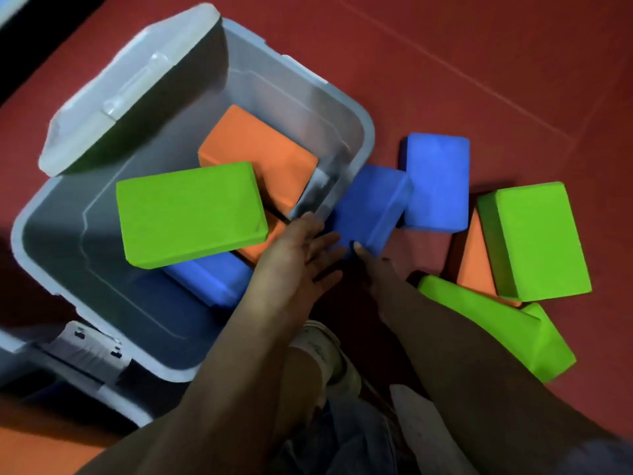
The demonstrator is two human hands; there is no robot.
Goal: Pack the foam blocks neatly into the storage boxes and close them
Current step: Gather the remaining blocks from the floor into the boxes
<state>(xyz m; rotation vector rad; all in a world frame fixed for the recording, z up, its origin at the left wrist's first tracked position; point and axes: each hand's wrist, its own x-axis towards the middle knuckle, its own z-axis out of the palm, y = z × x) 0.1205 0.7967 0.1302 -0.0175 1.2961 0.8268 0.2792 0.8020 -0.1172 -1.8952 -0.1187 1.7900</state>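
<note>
Blue block (371, 209) tilted, long axis up-right | both hands' fingers (325, 241) straight, touching it

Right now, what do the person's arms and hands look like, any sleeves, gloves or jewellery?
Both arms are bare from the bottom edge of the picture up to the fingers: no sleeves, gloves, watch or rings show on the left hand or the right hand. The picture is dim and slightly blurred, so small markings cannot be ruled out.

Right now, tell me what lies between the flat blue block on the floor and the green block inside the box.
Head view: a tilted blue block leaning at the box wall.
</note>
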